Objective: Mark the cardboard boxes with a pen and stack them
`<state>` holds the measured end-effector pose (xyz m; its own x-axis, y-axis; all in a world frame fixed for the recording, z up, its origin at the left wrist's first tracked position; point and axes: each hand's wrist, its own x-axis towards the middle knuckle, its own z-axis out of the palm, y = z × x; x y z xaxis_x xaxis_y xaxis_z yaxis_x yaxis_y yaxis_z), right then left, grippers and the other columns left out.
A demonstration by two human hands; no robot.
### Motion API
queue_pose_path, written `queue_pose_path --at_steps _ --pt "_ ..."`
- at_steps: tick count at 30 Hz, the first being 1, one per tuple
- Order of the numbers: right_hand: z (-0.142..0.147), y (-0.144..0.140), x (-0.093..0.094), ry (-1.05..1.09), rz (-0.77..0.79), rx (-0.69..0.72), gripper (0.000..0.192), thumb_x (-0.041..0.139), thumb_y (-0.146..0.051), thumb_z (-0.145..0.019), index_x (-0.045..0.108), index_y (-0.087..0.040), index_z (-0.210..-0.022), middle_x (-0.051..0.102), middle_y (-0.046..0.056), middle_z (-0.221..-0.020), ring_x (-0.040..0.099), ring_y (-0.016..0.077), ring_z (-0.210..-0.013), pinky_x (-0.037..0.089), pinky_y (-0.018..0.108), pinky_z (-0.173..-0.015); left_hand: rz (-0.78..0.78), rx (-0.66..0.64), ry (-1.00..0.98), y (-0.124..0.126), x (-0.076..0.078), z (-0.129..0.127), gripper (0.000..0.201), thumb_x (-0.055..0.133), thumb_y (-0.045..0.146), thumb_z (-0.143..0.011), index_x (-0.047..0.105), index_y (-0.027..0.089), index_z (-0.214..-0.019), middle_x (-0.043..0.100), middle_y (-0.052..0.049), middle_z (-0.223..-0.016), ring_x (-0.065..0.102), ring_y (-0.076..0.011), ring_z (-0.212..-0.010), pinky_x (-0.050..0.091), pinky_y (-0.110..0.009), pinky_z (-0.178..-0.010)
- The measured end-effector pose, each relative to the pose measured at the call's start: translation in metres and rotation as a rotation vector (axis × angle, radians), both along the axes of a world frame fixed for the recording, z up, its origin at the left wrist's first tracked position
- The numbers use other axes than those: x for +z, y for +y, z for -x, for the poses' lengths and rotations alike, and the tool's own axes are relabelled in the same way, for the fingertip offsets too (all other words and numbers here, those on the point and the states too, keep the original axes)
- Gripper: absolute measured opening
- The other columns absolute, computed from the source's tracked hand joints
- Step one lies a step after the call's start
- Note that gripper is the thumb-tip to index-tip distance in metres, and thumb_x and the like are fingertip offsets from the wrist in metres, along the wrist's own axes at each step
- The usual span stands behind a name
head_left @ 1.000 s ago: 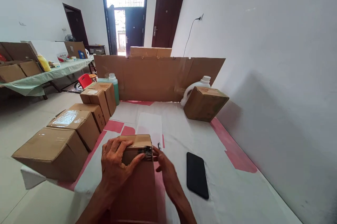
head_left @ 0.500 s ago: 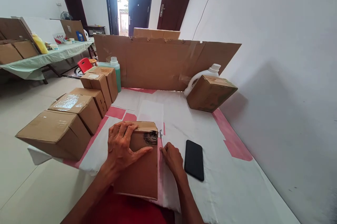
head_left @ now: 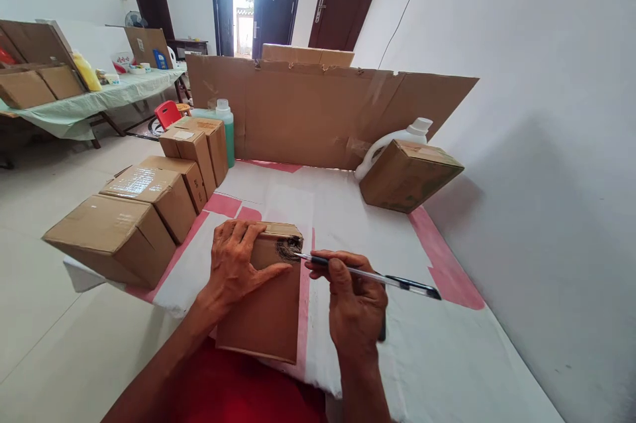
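Note:
A small cardboard box [head_left: 268,307] lies at the near edge of the white-covered table [head_left: 447,357], with a black scribbled patch on its top right corner. My left hand [head_left: 237,264] presses flat on the box's top left, thumb stretched across the lid. My right hand [head_left: 355,300] grips a pen [head_left: 370,275], and the pen's tip touches the scribbled patch. A black phone lies mostly hidden behind my right hand.
Several sealed cardboard boxes [head_left: 114,237] line the table's left edge. A tilted box [head_left: 408,174] and a white jug [head_left: 397,138] stand at the back right, a green bottle [head_left: 226,128] at the back left. A cardboard sheet [head_left: 318,111] walls off the far side. The wall runs close on the right.
My right hand has picked the pen up off the table beside the box and brought its tip to the black patch. The view has tilted down slightly.

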<state>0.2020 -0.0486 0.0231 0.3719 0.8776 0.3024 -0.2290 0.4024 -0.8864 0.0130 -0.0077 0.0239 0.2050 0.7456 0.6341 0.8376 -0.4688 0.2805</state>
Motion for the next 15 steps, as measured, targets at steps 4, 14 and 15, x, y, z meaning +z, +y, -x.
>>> queue_pose_path --at_steps 4,14,15 --pt "0.019 0.004 -0.005 -0.117 -0.053 -0.006 0.007 0.074 -0.028 -0.093 0.078 -0.023 -0.096 0.079 0.002 -0.091 0.07 0.0123 -0.067 0.056 0.026 -0.064 0.008 -0.007 -0.006 0.0 0.002 0.0 0.063 0.081 0.065 -0.076 0.065 0.018 -0.116 0.072 -0.01 -0.113 0.06 -0.0321 -0.105 0.042 -0.046 -0.096" --pt "0.012 0.004 -0.001 -0.245 0.005 -0.086 0.017 0.07 -0.035 -0.096 0.073 -0.02 -0.088 0.072 -0.001 -0.078 0.061 0.0112 -0.061 0.051 0.025 -0.06 -0.001 -0.01 -0.014 0.001 0.0 0.0 0.063 0.077 0.068 -0.078 0.065 0.019 -0.116 0.071 -0.01 -0.111 0.06 -0.032 -0.104 0.042 -0.047 -0.096" --pt "0.007 0.004 -0.002 -0.222 0.016 -0.104 0.019 0.068 -0.037 -0.097 0.07 -0.021 -0.087 0.071 -0.001 -0.077 0.061 0.0115 -0.06 0.05 0.025 -0.059 -0.003 -0.007 -0.013 0.001 -0.001 0.0 0.064 0.077 0.069 -0.078 0.065 0.019 -0.116 0.071 -0.01 -0.111 0.061 -0.032 -0.104 0.042 -0.047 -0.096"
